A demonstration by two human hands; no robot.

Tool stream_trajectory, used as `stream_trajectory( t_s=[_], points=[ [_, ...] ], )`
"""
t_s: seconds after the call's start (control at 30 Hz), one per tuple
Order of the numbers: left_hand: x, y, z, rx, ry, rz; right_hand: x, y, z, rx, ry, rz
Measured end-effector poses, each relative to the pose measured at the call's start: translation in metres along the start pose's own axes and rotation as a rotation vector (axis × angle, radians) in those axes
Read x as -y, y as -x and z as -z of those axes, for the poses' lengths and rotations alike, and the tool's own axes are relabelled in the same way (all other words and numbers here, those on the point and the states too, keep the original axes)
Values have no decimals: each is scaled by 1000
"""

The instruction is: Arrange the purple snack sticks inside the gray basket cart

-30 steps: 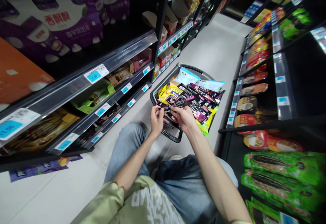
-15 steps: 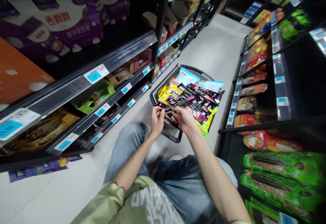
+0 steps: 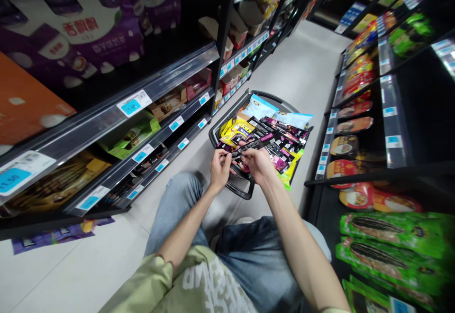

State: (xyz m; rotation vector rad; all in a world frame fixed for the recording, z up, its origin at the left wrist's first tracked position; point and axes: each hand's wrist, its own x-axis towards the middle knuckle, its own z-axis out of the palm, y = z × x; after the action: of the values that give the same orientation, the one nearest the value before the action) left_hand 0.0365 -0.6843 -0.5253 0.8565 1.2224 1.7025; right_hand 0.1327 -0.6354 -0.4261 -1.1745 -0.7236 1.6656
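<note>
I crouch in a shop aisle over a black shopping basket (image 3: 240, 188) heaped with snack packets. My left hand (image 3: 219, 169) and my right hand (image 3: 258, 164) both grip a stack of long black-and-pink snack packets (image 3: 250, 144) at the basket's near end. More of the same packets (image 3: 282, 143) lie spread across the basket. Yellow bags (image 3: 237, 129) and pale blue bags (image 3: 262, 106) lie at its far side.
Black shelves with blue price tags line both sides. Purple boxes (image 3: 95, 28) and green boxes (image 3: 132, 134) stand on the left; green packets (image 3: 391, 237) and red tubs (image 3: 350, 168) on the right. The grey floor (image 3: 302, 66) runs on past the basket.
The stack of packets in my hands has tilted and lifted a little; my hands have barely shifted.
</note>
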Motion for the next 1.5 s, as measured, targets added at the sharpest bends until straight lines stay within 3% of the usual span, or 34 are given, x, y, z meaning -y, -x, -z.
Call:
stream_trajectory(
  t_s=[0.97,1.23,1.5],
  points=[
    [-3,1,3,22,-54,-16,1,-1,2,8,-34,-37],
    [-1,0,5,78,-77,-25,1,-3,4,-82,-22,11],
    [-4,0,0,27,-149,-197,0,-4,3,-78,-1,104]
  ],
)
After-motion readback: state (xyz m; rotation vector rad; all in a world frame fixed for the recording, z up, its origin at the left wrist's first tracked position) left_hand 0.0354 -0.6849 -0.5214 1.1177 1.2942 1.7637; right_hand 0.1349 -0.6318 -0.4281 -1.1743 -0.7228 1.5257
